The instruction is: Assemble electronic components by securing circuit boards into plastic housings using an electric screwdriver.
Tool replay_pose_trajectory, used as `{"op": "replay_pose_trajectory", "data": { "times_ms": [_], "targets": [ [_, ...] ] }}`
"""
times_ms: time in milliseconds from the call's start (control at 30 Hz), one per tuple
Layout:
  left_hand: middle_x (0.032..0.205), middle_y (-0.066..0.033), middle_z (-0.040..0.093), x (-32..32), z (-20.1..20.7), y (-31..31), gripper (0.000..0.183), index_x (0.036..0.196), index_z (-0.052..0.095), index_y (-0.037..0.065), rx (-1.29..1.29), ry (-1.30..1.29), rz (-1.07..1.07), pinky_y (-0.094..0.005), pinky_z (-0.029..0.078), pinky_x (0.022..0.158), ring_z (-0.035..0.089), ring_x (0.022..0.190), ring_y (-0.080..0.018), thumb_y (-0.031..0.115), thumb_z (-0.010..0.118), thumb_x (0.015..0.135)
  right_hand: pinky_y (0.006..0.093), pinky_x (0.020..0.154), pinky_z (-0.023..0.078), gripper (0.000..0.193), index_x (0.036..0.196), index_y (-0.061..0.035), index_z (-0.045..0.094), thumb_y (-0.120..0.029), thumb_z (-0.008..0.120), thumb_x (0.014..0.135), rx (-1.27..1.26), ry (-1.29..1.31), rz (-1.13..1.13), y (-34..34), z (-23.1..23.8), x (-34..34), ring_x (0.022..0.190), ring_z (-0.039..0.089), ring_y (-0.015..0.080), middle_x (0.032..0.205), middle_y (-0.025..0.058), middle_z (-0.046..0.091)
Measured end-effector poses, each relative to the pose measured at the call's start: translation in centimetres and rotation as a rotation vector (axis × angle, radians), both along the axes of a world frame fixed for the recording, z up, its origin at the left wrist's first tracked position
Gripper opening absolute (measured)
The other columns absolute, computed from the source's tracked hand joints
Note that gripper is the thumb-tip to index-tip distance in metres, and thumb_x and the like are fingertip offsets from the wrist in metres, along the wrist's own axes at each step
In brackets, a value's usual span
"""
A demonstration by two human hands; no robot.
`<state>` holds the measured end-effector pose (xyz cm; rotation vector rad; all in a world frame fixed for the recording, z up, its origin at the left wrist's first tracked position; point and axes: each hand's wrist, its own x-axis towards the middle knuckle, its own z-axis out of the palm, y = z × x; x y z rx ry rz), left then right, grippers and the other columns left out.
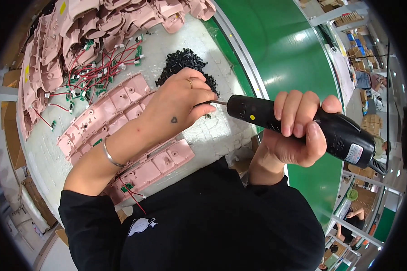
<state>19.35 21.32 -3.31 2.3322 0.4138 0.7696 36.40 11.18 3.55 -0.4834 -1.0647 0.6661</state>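
My right hand [298, 128] is wrapped round a black electric screwdriver [253, 108], which lies nearly level with its thin metal bit pointing left. Thumb and fingertips of my left hand [181, 92] are pinched together at the tip of that bit. A small black part [202, 104] shows between them, too covered to name exactly. Just beyond this hand is a heap of small black parts [183, 61]. Under my left forearm lie long curved pink plastic housings [106, 106], and a nearer one [167, 158] holds a small green circuit board [127, 186] with red wires.
Stacked pink housings [77, 27] rise at the far left. Beside them is a tangle of green boards with red wires [99, 67]. A green conveyor surface [285, 54] with a metal rail [242, 49] runs along the right. Farther right, another person [355, 221] and shelves with boxes are visible.
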Motion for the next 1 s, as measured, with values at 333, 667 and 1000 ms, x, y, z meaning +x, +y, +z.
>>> {"op": "replay_pose_trajectory", "data": {
  "times_ms": [333, 667, 1000],
  "targets": [
    [0.085, -0.0042, 0.069, 0.1, 0.2, 0.8, 0.016, 0.084, 0.068, 0.006, 0.150, -0.104, 0.104, -0.0346, 0.052, 0.074, 0.063, 0.090, -0.0257, 0.014, 0.076, 0.073, 0.0268, 0.059, 0.038, 0.038, 0.116, -0.0070, 0.053, -0.011, 0.051, 0.079, 0.107, -0.076, 0.142, 0.8, 1.0, 1.0, 0.054, 0.045, 0.0093, 0.063, -0.0026, 0.047],
    [0.087, -0.0047, 0.068, -0.2, 0.4, 0.5, 0.021, 0.085, 0.066, 0.004, 0.164, -0.168, 0.104, -0.0317, 0.053, 0.070, 0.063, 0.086, -0.0253, 0.013, 0.078, 0.070, 0.0299, 0.055, 0.042, 0.042, 0.120, -0.0087, 0.043, -0.010, 0.056, 0.081, 0.135, -0.071, 0.122, 0.8, 1.1, 0.7, 0.049, 0.047, 0.0130, 0.063, 0.0002, 0.049],
    [0.074, -0.0024, 0.064, 0.1, 0.3, 0.4, 0.019, 0.079, 0.064, 0.007, 0.182, -0.268, 0.142, -0.0338, 0.051, 0.062, 0.062, 0.077, -0.0226, 0.021, 0.075, 0.072, 0.0293, 0.055, 0.041, 0.042, 0.121, -0.0084, 0.043, -0.010, 0.056, 0.082, 0.161, -0.110, 0.164, 0.5, 1.5, 1.0, 0.049, 0.047, 0.0129, 0.065, 0.0007, 0.050]
  ]
}}
